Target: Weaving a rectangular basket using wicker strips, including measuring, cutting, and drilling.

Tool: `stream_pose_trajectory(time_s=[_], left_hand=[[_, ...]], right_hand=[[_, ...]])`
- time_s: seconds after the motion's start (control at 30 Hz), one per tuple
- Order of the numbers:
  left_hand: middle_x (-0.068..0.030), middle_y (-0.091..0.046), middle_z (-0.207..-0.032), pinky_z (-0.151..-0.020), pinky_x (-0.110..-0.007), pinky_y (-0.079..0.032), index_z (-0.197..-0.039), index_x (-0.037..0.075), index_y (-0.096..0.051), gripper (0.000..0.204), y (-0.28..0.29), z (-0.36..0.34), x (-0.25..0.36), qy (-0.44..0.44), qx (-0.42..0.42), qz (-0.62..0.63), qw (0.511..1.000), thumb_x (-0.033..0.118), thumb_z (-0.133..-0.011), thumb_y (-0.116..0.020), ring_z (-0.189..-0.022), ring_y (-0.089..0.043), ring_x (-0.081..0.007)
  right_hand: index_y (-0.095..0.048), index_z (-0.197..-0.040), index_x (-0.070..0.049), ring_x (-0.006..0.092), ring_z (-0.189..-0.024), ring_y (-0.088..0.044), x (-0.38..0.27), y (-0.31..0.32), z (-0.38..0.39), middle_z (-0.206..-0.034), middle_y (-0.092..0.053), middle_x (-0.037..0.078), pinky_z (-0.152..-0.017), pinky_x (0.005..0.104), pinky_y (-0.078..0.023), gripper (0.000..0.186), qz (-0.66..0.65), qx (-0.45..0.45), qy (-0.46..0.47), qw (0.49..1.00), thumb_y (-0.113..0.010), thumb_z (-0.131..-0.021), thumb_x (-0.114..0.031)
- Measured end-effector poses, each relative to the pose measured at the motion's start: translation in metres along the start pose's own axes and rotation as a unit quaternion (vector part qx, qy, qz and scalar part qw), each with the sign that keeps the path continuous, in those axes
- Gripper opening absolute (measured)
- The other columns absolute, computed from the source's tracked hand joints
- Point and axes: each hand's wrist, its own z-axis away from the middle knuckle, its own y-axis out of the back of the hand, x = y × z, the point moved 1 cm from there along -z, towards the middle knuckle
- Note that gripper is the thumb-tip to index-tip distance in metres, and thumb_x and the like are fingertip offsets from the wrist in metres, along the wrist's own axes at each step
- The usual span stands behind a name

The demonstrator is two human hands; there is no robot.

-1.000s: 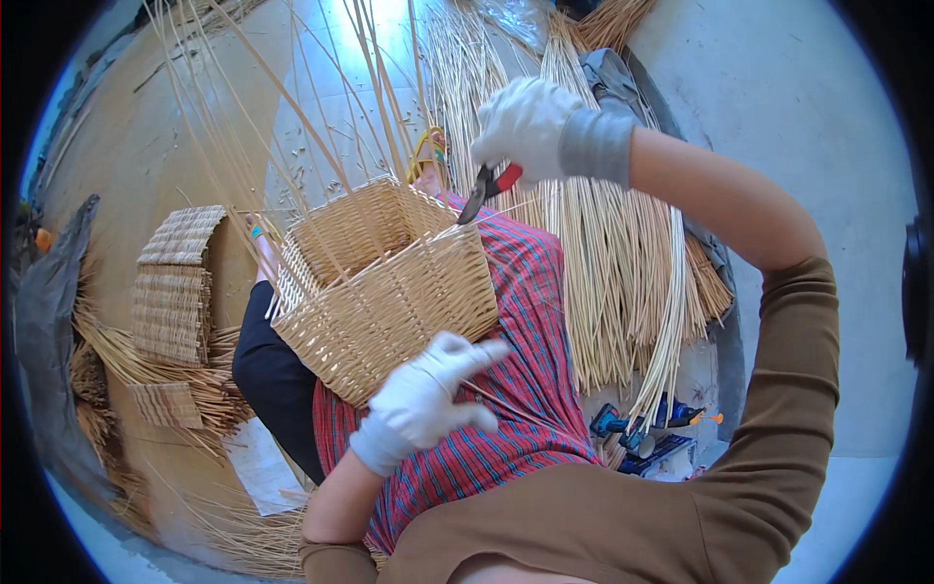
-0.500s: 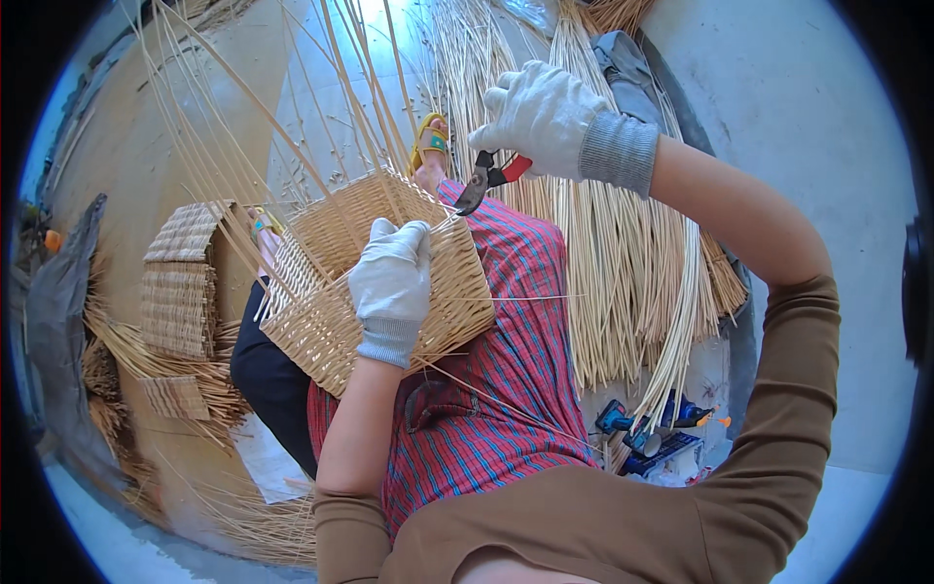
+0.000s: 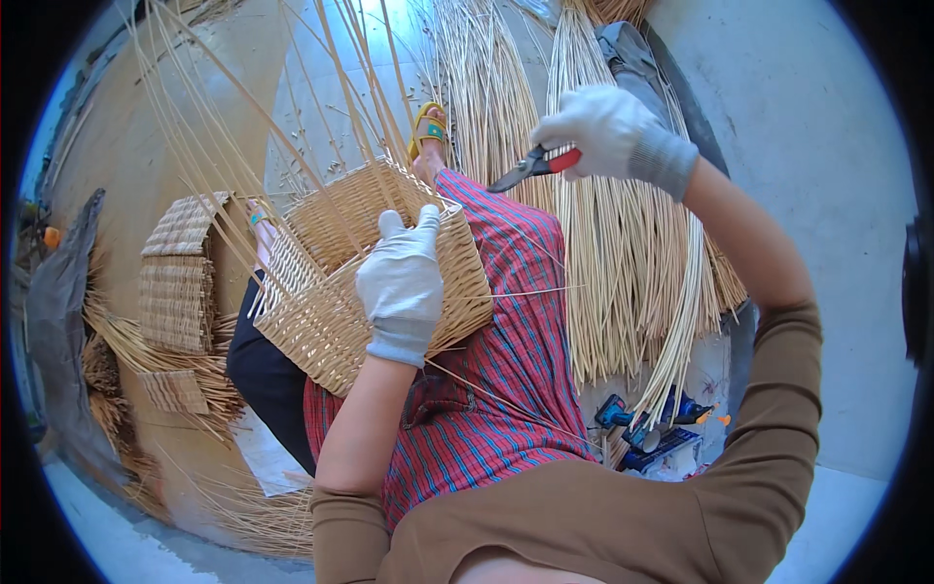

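On my lap sits a rectangular woven wicker basket (image 3: 365, 341), tilted, with long uncut canes (image 3: 282, 136) rising from its far and left sides. My left hand (image 3: 401, 287), in a white glove, grips the basket's near rim, with thumb and forefinger at the edge and the other fingers folded. Off to the right of the basket, my gloved right hand (image 3: 605, 127) is closed around pruning shears (image 3: 533, 167) with red on the handle. Their dark blades point left toward the basket's far right corner, apart from it, and look closed or nearly so.
Bundles of pale canes (image 3: 623, 292) lie on the floor to the right. Cordless power tools (image 3: 642, 428) stand below them. At left are stacked woven panels (image 3: 177, 277), more canes and a grey cloth (image 3: 63, 292). Cut bits litter the floor beyond the basket.
My right hand has drawn the shears right and slightly down, away from the basket's corner. The left hand has shifted a little right along the rim.
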Motion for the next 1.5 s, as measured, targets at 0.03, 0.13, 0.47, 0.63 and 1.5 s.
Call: stream_pose_trajectory(time_s=[0.03,0.13,0.47,0.63,1.5], left_hand=[[-0.0156,-0.063,-0.098,-0.059,-0.041,-0.052,-0.126,0.018,-0.061,0.040,-0.002,-0.001,0.004,-0.005,-0.026,-0.057,0.998,0.012,-0.088,-0.054,-0.072,-0.066,-0.0290],[-0.0168,-0.059,-0.114,-0.058,-0.040,-0.053,-0.137,0.021,-0.053,0.051,-0.009,0.007,-0.011,-0.030,-0.022,-0.019,0.999,0.010,-0.087,-0.051,-0.075,-0.067,-0.0301],[-0.0122,-0.057,-0.119,-0.067,-0.030,-0.053,-0.129,0.012,-0.063,0.040,0.005,0.078,-0.005,-0.086,0.009,0.322,0.943,0.015,-0.089,-0.069,-0.073,-0.065,-0.0197],[-0.0107,-0.054,-0.118,-0.057,-0.022,-0.041,-0.150,0.007,-0.036,0.081,-0.035,0.128,0.013,0.148,-0.136,0.619,0.759,0.051,-0.089,-0.067,-0.058,-0.042,-0.0044],[-0.0011,-0.062,-0.081,-0.052,-0.020,-0.043,-0.123,0.008,-0.060,0.046,-0.057,0.192,0.007,0.095,-0.238,0.735,0.628,0.047,-0.101,-0.048,-0.055,-0.049,-0.0035]], right_hand=[[-0.071,-0.107,-0.020,0.0254,-0.085,-0.062,0.009,-0.012,0.013,-0.083,-0.061,0.005,-0.074,0.0376,-0.051,0.045,-0.045,0.011,-0.020,0.999,-0.085,-0.065,-0.026],[-0.066,-0.118,-0.017,0.0272,-0.093,-0.065,0.019,-0.072,0.044,-0.096,-0.068,0.009,-0.084,0.0386,-0.052,0.055,-0.118,0.017,-0.151,0.981,-0.082,-0.071,-0.039],[-0.043,-0.144,-0.003,0.0321,-0.116,-0.060,-0.044,-0.324,0.138,-0.127,-0.061,0.021,-0.101,0.0370,-0.046,0.086,-0.404,0.047,-0.490,0.771,-0.075,-0.080,-0.051],[-0.066,-0.117,-0.003,0.0093,-0.089,-0.062,-0.120,-0.141,0.106,-0.100,-0.069,0.005,-0.077,0.0246,-0.051,0.025,-0.738,0.156,-0.201,0.626,-0.066,-0.095,-0.016],[-0.058,-0.099,-0.005,0.0026,-0.055,-0.041,-0.181,-0.111,0.088,-0.069,-0.049,-0.006,-0.049,0.0194,-0.033,0.011,-0.849,0.135,-0.167,0.483,-0.061,-0.091,-0.012]])
